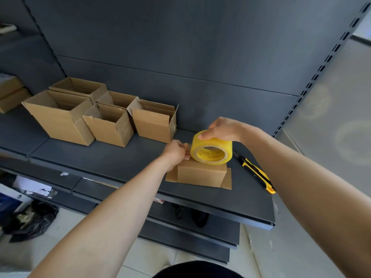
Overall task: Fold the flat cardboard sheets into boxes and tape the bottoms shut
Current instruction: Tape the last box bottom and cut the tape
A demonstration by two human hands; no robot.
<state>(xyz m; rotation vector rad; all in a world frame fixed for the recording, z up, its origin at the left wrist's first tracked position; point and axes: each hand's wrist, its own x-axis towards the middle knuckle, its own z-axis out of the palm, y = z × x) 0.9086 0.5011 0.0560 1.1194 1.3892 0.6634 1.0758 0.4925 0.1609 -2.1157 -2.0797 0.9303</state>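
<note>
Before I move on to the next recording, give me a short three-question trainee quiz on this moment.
1. True or false: the tape roll lies flat on the shelf, away from the box.
2. What lies on the shelf to the right of the box? A scissors; B a yellow-and-black utility knife; C a marker.
3. Fill in: the ____ hand grips the roll's top.
Key: 1 false, it stands on edge atop the upturned box. 2 B. 3 right hand.
</note>
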